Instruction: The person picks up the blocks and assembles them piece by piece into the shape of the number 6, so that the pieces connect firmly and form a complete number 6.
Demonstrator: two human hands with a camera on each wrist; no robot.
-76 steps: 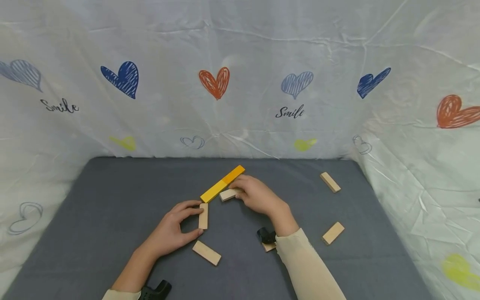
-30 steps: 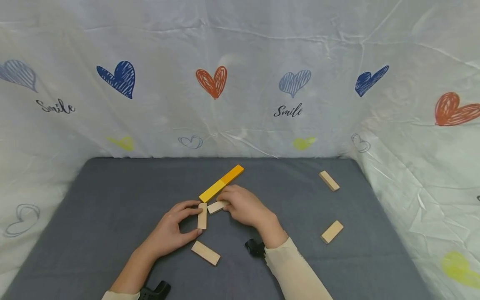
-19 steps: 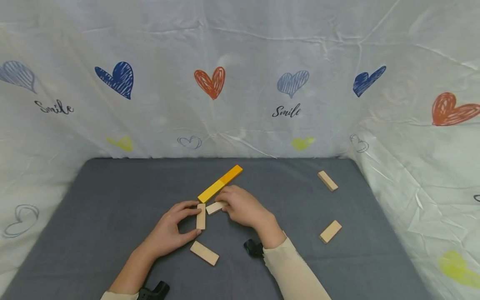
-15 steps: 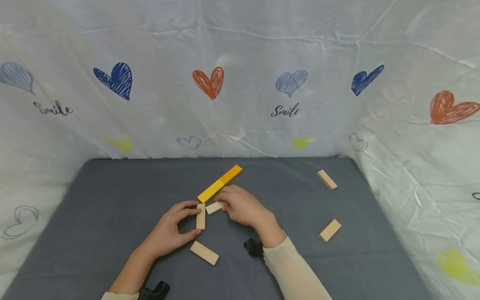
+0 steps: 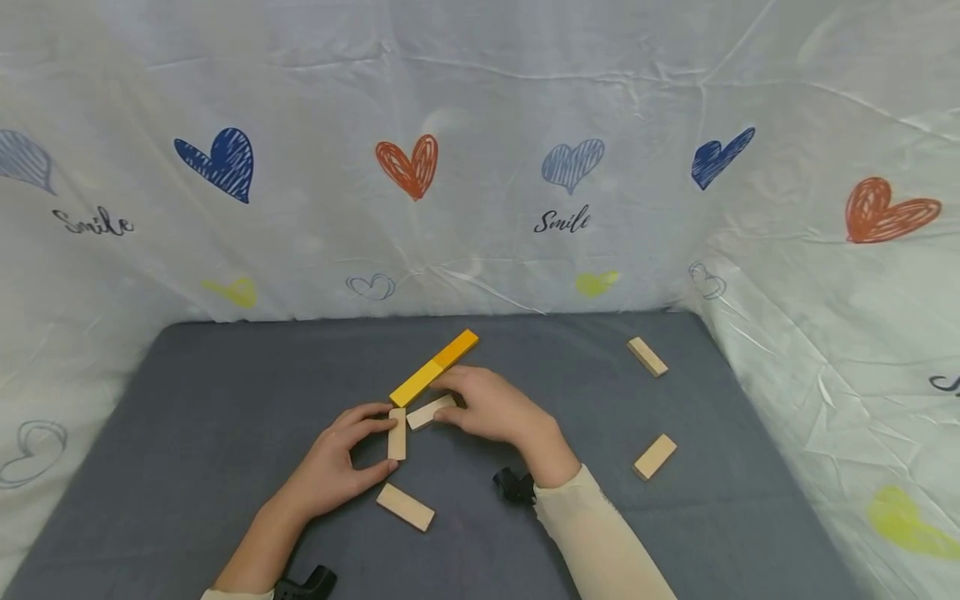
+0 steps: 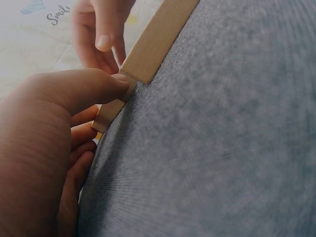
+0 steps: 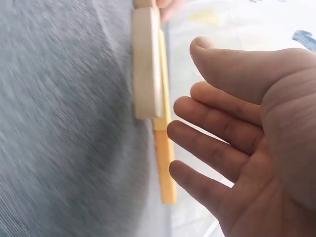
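Note:
My left hand pinches a plain wooden block between thumb and fingers, its long side pointing away from me. In the left wrist view the thumb presses on the end of that block. A second wooden block lies slanted just right of it, close to its far end. Over this one hovers my right hand; the right wrist view shows its fingers loosely extended, apart from the wooden block. Behind both, a yellow block and an orange block lie end to end in a diagonal line.
One more wooden block lies in front of the left hand. Two others, a far block and a nearer block, lie on the right side of the grey cloth-covered table. A white printed curtain rises behind the table.
My right hand brought the slanted wooden block left and nearer to the one under my left hand, then loosened its fingers from it. The left hand keeps its hold.

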